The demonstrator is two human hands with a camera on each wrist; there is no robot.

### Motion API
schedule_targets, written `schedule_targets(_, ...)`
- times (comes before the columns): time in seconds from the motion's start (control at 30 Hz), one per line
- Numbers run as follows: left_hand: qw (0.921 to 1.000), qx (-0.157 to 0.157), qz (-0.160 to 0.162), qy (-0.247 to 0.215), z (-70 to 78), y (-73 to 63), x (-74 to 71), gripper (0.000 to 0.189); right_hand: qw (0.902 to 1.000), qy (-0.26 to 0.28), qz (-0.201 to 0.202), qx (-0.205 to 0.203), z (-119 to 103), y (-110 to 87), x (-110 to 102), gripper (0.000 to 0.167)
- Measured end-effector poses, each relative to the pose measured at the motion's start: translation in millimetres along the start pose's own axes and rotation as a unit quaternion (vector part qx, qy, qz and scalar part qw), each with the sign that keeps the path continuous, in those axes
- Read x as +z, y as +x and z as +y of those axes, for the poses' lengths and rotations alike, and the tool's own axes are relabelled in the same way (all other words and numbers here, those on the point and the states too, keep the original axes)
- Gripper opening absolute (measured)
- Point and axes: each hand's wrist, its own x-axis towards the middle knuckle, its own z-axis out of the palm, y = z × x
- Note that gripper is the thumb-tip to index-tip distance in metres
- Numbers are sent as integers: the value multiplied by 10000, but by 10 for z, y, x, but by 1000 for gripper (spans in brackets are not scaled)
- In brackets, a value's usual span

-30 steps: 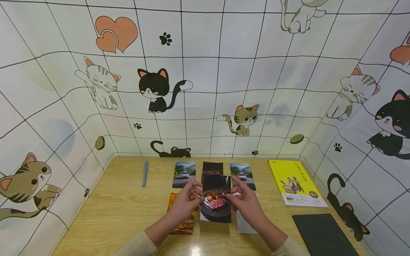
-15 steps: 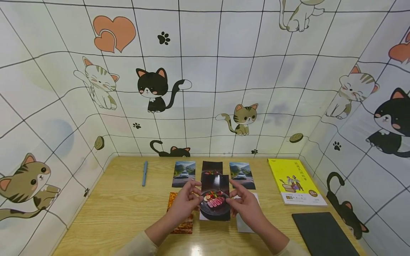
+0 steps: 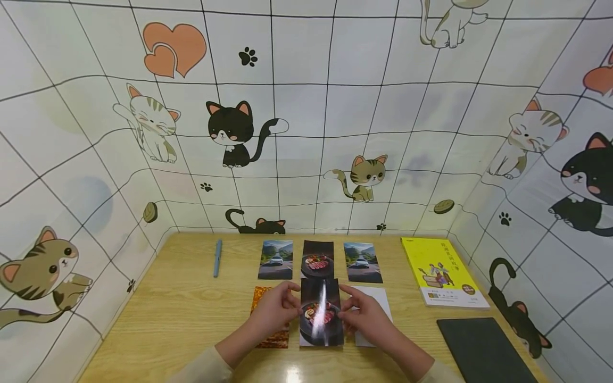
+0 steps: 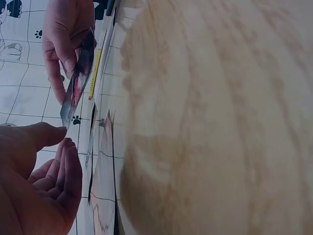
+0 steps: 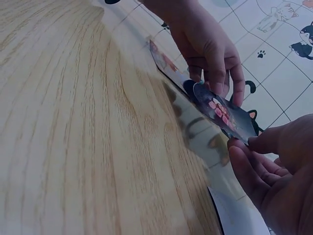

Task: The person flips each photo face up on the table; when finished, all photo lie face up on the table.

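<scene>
Between my hands is a photo card (image 3: 318, 314) showing a dark dish of sliced meat and vegetables, glare streaking down it. The left hand (image 3: 272, 309) pinches its left edge between thumb and fingers; the right hand (image 3: 367, 315) pinches the right edge. Both wrist views show the card (image 5: 225, 113) tilted above the table. A matching food photo (image 3: 318, 260) lies just behind it, its lower edge near the held card's top. Partly under the left hand lies an orange-brown textured card (image 3: 275, 340). A white card (image 3: 378, 298) lies partly beneath the right hand.
Two matching car-on-road photos (image 3: 275, 260) flank the rear food photo. A blue pen (image 3: 217, 258) lies at the back left. On the right are a yellow book (image 3: 445, 274) and a black flat pad (image 3: 486, 348). Cat-patterned cloth walls (image 3: 306, 122) enclose the wooden table (image 3: 182, 308).
The held food photo has moved toward me with both hands, uncovering more of the matching photo behind. Its glare has shifted into a long streak down the middle.
</scene>
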Motion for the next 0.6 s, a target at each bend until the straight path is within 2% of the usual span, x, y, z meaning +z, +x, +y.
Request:
schedule_targets(0.2,9972,109,-65,743,-57,33,16,53,9997,-167,-15,188,57,13,26,77)
schedule_targets(0.3,9945,-5,-169,1038,-63,45,21,58,9993,-248,-59,271,83,29,31,78)
schedule_targets(0.6,9874,-228,-547,1470,-53,86,3,67,9971,-546,-264,459,97,53,34,76)
